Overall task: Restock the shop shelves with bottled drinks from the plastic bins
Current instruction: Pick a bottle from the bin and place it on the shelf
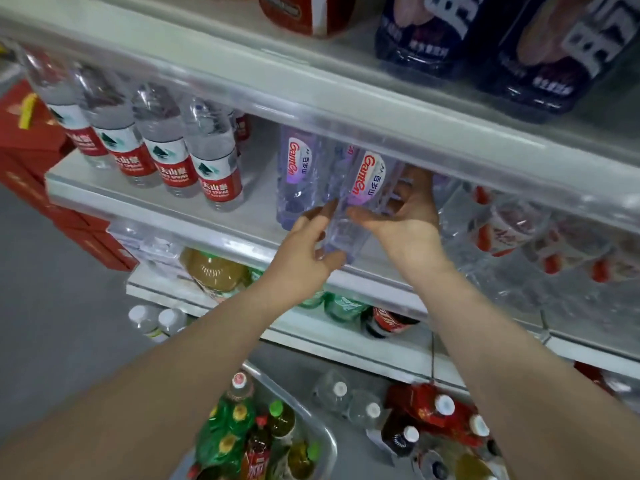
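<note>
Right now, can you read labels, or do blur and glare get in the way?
Head view throughout: the clear purple-tinted plastic bottle has a readable label; the dark blue bottles up top are smeared; the clear plastic shelf-edge strip catches glare; shelf lines tilt with the wide lens.

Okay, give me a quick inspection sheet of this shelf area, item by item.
Surface: middle shelf, white, partly stocked.
Job's things: purple-label bottle tilted at the shelf front; drinks bin below, holding mixed bottles.
Clutter: red boxes stacked at left.
Hands: left hand and right hand both hold the purple-label bottle.
Cables: thin dark strand under a lower shelf, unclear what.
Surroundings: red-label water bottles in a row at left; dark bottles above.
</note>
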Available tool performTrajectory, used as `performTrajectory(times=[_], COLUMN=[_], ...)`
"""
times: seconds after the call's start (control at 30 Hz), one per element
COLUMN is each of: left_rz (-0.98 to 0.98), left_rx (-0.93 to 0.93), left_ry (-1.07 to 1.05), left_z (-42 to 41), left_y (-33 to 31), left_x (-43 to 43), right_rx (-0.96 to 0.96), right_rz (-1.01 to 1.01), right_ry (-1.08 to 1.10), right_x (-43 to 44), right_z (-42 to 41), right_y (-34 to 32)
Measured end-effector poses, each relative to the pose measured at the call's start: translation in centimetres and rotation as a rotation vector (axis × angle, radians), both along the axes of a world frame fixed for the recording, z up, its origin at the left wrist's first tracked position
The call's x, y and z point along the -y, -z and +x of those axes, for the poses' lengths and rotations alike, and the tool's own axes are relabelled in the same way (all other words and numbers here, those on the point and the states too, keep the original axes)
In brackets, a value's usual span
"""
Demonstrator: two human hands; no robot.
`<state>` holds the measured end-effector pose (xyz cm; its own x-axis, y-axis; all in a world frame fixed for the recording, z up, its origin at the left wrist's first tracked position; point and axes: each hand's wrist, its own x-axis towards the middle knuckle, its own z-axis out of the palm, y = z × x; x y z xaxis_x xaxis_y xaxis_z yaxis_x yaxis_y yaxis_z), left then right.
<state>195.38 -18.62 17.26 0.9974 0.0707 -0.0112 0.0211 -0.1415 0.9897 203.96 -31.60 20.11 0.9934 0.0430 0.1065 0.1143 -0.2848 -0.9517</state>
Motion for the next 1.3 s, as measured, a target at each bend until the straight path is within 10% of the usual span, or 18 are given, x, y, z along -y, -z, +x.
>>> performTrajectory(times=[0.73, 1.3], left_rz=[0.02, 0.222], left_rx=[-0.086, -0.203], left_ry=[0.037, 0.289], left_z=[1.4, -11.0], left_y=[3.2, 0.7], left_x=[0.0, 9.1], right_rx=[-0.01, -0.161], right_rz=[-0.038, -0.103], right_ry=[-0.04, 0.06], right_x=[-1.2, 14.4], right_z=[0.0, -19.5], right_y=[2.0, 3.4])
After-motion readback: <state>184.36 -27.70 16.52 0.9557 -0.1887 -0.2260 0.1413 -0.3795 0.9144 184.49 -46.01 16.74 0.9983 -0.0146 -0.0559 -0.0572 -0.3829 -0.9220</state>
